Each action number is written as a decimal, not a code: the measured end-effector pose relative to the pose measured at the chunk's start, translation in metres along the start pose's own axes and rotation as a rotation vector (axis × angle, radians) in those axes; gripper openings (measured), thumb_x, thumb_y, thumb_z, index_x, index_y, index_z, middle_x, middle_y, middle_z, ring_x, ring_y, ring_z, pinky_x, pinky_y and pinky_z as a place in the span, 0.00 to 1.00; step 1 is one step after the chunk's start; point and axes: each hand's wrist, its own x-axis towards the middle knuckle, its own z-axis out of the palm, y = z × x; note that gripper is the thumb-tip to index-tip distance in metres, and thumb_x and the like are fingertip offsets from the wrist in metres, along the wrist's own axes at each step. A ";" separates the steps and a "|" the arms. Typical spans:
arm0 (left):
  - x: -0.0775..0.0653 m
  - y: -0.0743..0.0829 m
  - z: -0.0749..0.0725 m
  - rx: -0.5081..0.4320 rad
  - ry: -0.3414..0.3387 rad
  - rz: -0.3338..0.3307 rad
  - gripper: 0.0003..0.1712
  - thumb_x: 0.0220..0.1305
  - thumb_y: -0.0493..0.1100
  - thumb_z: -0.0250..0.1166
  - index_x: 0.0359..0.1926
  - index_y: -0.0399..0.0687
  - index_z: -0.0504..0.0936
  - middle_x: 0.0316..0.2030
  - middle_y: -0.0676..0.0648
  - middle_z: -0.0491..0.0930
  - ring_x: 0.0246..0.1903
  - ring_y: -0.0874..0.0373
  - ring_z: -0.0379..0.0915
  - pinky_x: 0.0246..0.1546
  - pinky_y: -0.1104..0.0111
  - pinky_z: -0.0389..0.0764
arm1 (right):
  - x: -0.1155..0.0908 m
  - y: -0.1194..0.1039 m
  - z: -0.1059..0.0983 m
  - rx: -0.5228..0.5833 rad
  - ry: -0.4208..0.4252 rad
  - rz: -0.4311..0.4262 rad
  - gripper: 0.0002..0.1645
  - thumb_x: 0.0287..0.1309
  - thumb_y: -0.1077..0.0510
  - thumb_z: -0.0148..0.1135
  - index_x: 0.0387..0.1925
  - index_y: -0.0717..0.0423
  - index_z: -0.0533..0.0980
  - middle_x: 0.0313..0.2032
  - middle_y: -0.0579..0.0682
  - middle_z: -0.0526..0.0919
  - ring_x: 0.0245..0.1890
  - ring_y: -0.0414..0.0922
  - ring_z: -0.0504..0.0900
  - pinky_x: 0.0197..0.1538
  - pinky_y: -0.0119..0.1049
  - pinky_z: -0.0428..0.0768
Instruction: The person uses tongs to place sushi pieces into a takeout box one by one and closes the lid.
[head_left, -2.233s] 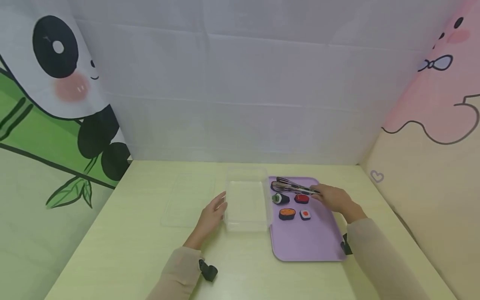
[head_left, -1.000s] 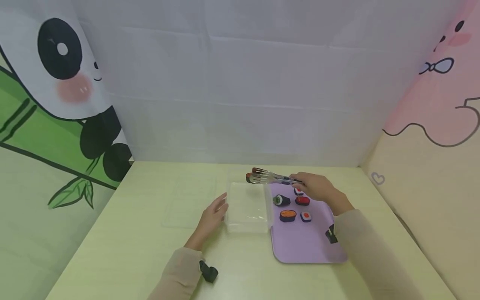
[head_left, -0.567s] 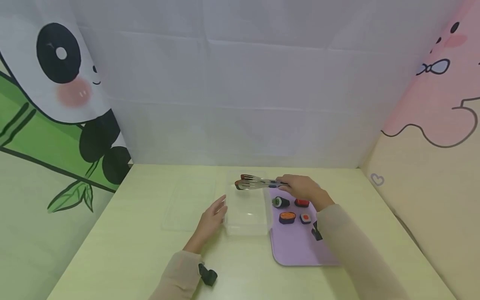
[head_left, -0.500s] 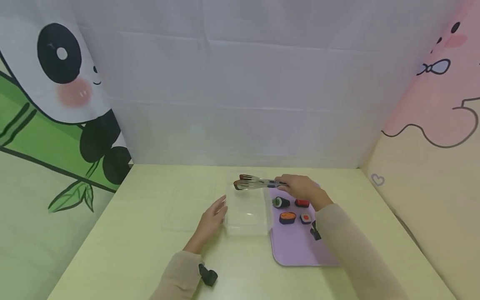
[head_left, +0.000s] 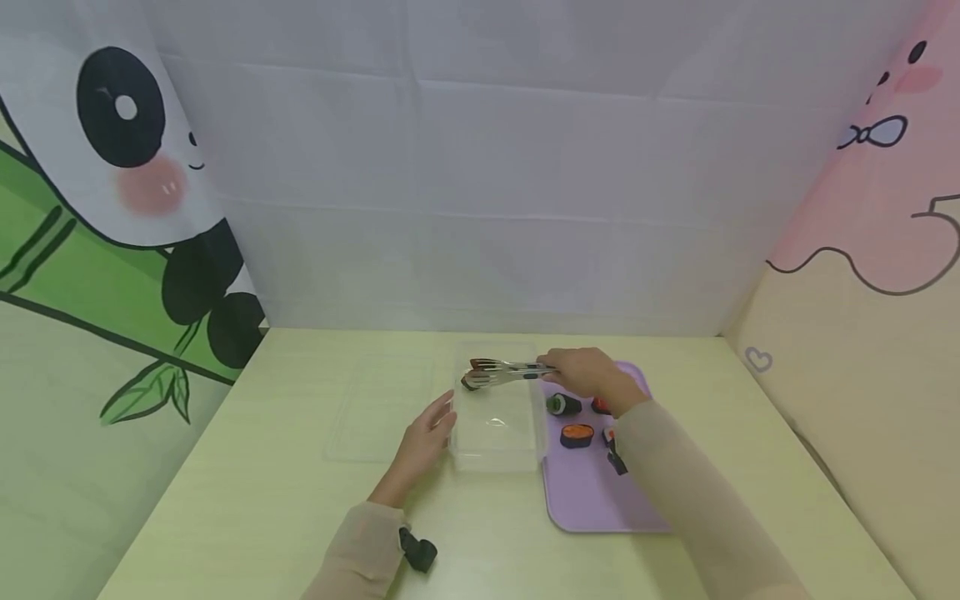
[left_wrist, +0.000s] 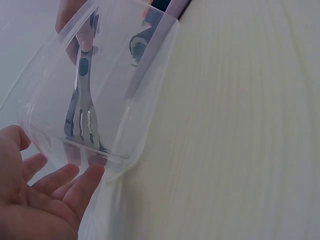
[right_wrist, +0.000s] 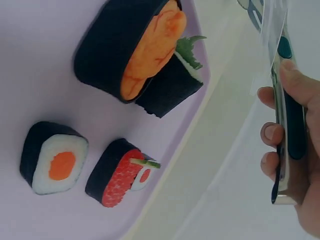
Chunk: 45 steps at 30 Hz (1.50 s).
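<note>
My right hand (head_left: 581, 371) grips metal tongs (head_left: 510, 373) with dark green inserts on the handle. A small sushi piece (head_left: 468, 381), dark with reddish-brown on top, sits at the tong tips inside the back left of the clear plastic container (head_left: 498, 433). Through the container wall, the left wrist view shows the slotted tong heads (left_wrist: 82, 125) low inside. My left hand (head_left: 423, 437) stands at the container's left side, its relaxed fingertips touching the wall. On the purple tray (head_left: 592, 504) lie an orange-topped sushi (right_wrist: 155, 50), a cone roll (head_left: 564, 405), a red-topped sushi (right_wrist: 120, 175) and white rice rolls (right_wrist: 60, 162).
A clear lid (head_left: 378, 408) lies flat on the pale table (head_left: 240, 500), left of the container. The tray stands right against the container's right side. A white backdrop (head_left: 480, 208) rises behind, with printed cartoon panels at both sides.
My right hand has carried the sushi piece in the tongs leftward from the tray's back to the container, then lowered it slightly inside. My left hand has stayed at the container's side.
</note>
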 end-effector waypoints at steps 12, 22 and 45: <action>0.000 -0.002 0.000 -0.004 -0.005 0.013 0.28 0.76 0.46 0.51 0.73 0.51 0.62 0.67 0.36 0.64 0.62 0.37 0.65 0.52 0.53 0.78 | -0.016 0.007 -0.010 0.019 -0.005 0.033 0.21 0.70 0.49 0.56 0.60 0.50 0.75 0.52 0.47 0.79 0.44 0.47 0.79 0.49 0.50 0.79; 0.002 -0.003 0.002 -0.024 -0.023 0.035 0.28 0.76 0.46 0.51 0.73 0.49 0.61 0.67 0.35 0.63 0.63 0.35 0.63 0.52 0.52 0.77 | -0.068 0.043 -0.023 0.133 0.063 0.089 0.27 0.70 0.50 0.56 0.64 0.59 0.71 0.58 0.59 0.76 0.55 0.59 0.76 0.55 0.59 0.73; 0.001 -0.005 0.001 -0.005 0.002 0.020 0.28 0.76 0.48 0.52 0.73 0.53 0.62 0.67 0.36 0.65 0.62 0.38 0.66 0.52 0.54 0.77 | -0.135 0.077 0.006 0.095 0.084 0.041 0.18 0.64 0.51 0.62 0.53 0.54 0.78 0.39 0.42 0.79 0.32 0.42 0.77 0.39 0.50 0.79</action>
